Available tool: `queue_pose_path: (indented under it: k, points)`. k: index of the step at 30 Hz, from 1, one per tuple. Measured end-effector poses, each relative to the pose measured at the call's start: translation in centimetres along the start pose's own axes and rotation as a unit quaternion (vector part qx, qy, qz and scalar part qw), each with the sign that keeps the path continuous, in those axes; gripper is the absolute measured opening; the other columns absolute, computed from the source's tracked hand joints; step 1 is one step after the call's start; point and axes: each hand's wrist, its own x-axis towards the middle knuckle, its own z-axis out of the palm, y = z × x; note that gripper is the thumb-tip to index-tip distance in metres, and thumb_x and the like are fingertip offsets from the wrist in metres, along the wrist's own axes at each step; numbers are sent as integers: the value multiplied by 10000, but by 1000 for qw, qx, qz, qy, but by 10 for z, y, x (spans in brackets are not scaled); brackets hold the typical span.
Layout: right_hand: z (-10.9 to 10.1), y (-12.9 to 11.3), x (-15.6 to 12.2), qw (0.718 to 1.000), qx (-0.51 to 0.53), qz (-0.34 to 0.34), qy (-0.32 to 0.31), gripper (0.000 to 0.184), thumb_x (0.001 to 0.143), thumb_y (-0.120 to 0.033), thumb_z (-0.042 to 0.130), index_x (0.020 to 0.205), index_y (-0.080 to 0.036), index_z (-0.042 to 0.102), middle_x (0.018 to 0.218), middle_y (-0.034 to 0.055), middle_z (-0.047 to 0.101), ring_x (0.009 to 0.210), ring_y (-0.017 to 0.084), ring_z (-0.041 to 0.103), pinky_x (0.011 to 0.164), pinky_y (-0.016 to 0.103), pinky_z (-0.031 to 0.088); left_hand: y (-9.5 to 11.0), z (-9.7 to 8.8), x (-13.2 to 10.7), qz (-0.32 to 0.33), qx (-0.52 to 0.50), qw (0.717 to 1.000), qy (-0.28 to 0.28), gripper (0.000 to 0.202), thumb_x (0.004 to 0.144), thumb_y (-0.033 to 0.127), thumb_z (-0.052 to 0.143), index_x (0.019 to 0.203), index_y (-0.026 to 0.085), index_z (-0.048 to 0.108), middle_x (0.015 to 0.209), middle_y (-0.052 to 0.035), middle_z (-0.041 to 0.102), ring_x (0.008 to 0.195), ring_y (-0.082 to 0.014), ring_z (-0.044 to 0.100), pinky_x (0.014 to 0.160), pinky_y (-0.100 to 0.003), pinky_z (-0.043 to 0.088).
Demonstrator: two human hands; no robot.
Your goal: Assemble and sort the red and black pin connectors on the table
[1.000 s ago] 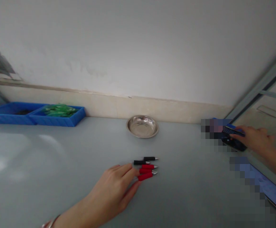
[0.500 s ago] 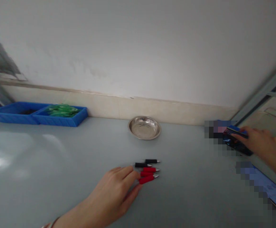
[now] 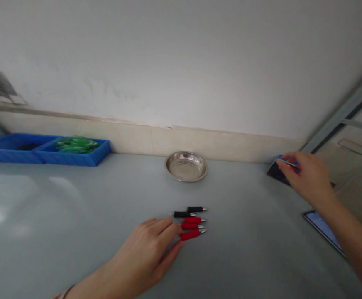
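Observation:
Several short pen front sections lie in a row on the table, pointing right. A black pen section (image 3: 195, 209) is farthest away, then another black pen section (image 3: 182, 214). Nearer are red ones, the nearest being a red pen section (image 3: 190, 235). My left hand (image 3: 150, 249) rests at their left ends, thumb and forefinger closed around the rear of the nearest red one. At the far right, my right hand (image 3: 308, 176) grips the upper edge of a dark-screened phone (image 3: 277, 174), which is tilted; my fingers hide part of it.
A round metal dish (image 3: 186, 167) stands near the wall. At the back left, a blue divided tray (image 3: 75, 158) holds green pieces (image 3: 77, 144) and some dark ones. Another phone (image 3: 322, 230) with a lit screen lies beneath my right forearm. A metal frame edges the right side.
My right hand has moved left, and the dark phone's screen now shows more. The view has shifted slightly. My left hand stays at the pen sections.

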Motion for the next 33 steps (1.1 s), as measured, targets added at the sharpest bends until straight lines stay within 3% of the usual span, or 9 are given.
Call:
queue_pose_path:
  k: [2,6,10,12,15,20,27,33]
  points:
    - [-11,-45,-20,990,129,-52,-9,316,832,-475,433,854,-189,567,821,73,595,748,218,534,701,363,418,0,0,0,2,-1,1000,0,99,876,185,422,852,198,517,724,1,557,595,-135,512,556,-240,371]
    - [-28,-123,-66,941,287,-82,-158,263,867,-424,442,873,-197,575,809,30,592,729,175,525,663,302,399,0,0,-1,11,0,1000,11,103,886,188,411,896,208,512,731,6,563,602,-137,513,561,-242,371]
    - [-31,-160,-87,856,412,-84,-302,291,887,-433,419,880,-191,581,735,3,584,665,135,511,595,244,369,2,1,0,25,9,999,33,101,892,190,399,885,210,497,712,10,559,593,-146,503,555,-250,365]
    - [-26,-166,-89,816,460,-69,-344,321,896,-445,402,846,-182,580,666,-14,558,606,113,485,547,221,339,3,0,1,33,19,998,47,112,896,198,382,859,208,488,688,13,553,575,-152,496,553,-259,365]
    - [-18,-170,-94,789,489,-80,-363,338,900,-431,409,768,-164,569,625,-23,524,583,96,458,538,208,310,4,-1,1,36,37,997,59,143,903,204,358,830,203,481,682,10,557,573,-159,501,577,-279,378]
    - [-10,-172,-107,798,489,-121,-330,378,911,-396,394,633,-157,484,599,-23,483,571,88,416,538,209,274,4,-1,0,38,41,996,69,112,891,187,384,815,203,464,661,20,534,547,-150,473,549,-263,357]
    - [-7,-169,-110,799,489,-89,-338,436,906,-447,367,585,-159,434,528,-39,390,511,81,360,493,209,245,5,-2,1,37,35,996,78,73,882,193,406,837,204,463,675,22,530,561,-143,476,558,-255,362]
    - [-9,-170,-111,795,498,-94,-333,396,901,-396,385,586,-161,428,526,-39,391,507,79,355,491,205,251,5,-1,1,44,31,995,84,70,884,188,407,848,204,465,669,26,519,566,-139,469,557,-247,357]
